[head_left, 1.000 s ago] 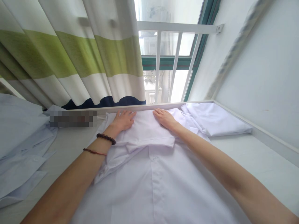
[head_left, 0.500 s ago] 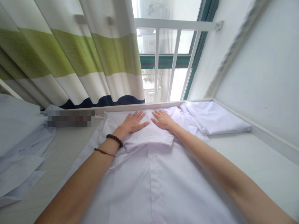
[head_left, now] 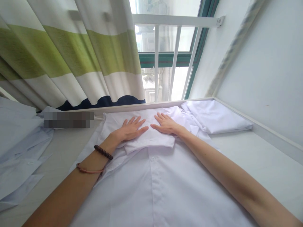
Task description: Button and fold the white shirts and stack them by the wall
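A white button-up shirt (head_left: 151, 183) lies spread on the pale surface, its collar end toward the window and its buttoned front running down the middle. My left hand (head_left: 131, 128) rests flat on the upper part of the shirt, left of centre, with its fingers spread. Flat on the cloth to the right of centre lies my right hand (head_left: 166, 123), its fingers stretched out. The two thumbs point toward each other with a small gap between them. Neither hand grips the fabric. Some of the cloth under my palms and forearms is hidden.
A folded white garment (head_left: 220, 116) lies at the back right by the wall. More white garments (head_left: 19, 148) are heaped at the left. A blurred-out item (head_left: 68, 119) is at the back left. Behind are a striped curtain (head_left: 78, 53) and a white railing (head_left: 175, 20).
Both hands have slid slightly toward me over the shirt, the left one also a bit to the left. The camera view has shifted a little.
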Demonstrator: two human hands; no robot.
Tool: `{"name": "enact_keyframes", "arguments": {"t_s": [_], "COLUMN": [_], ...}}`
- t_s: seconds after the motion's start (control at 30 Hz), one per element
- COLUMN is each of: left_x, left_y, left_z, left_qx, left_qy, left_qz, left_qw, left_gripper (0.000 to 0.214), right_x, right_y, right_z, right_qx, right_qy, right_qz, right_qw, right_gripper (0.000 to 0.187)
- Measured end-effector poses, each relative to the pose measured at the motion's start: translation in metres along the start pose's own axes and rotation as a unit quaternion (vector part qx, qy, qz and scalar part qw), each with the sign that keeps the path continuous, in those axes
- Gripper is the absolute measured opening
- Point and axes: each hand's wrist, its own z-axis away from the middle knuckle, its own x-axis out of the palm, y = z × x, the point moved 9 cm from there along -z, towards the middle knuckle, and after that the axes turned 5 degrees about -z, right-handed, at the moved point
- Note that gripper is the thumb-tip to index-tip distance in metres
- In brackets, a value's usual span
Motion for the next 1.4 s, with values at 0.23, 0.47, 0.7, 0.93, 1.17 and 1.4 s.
{"name": "enact_keyframes", "arguments": {"t_s": [0.23,0.47,0.7,0.93,1.17,1.4], "left_x": [0.001,-0.001,-0.011,0.005,0.002,-0.027], "left_y": [0.004,0.006,0.021,0.024,0.025,0.076], "left_z": [0.0,0.005,0.015,0.017,0.023,0.082], "left_qx": [-0.029,-0.02,0.02,-0.018,-0.004,0.088], "left_qy": [-0.01,-0.023,-0.036,-0.005,0.044,0.093], "left_qz": [-0.014,-0.001,-0.024,-0.02,-0.036,-0.137], "left_qw": [0.999,1.0,0.999,1.0,0.998,0.982], "left_gripper": [0.086,0.087,0.079,0.08,0.07,0.028], "right_x": [0.003,0.002,0.003,0.007,0.01,0.002], "right_y": [-0.002,-0.004,0.001,-0.005,-0.009,-0.006], "right_z": [0.009,0.013,0.012,0.021,0.03,0.031], "right_qx": [-0.001,0.001,-0.002,0.031,0.01,-0.034], "right_qy": [-0.062,-0.074,-0.083,-0.099,-0.038,-0.004], "right_qz": [-0.006,-0.022,-0.035,0.007,0.015,0.017], "right_qw": [0.998,0.997,0.996,0.995,0.999,0.999], "right_gripper": [0.104,0.105,0.115,0.102,0.09,0.077]}}
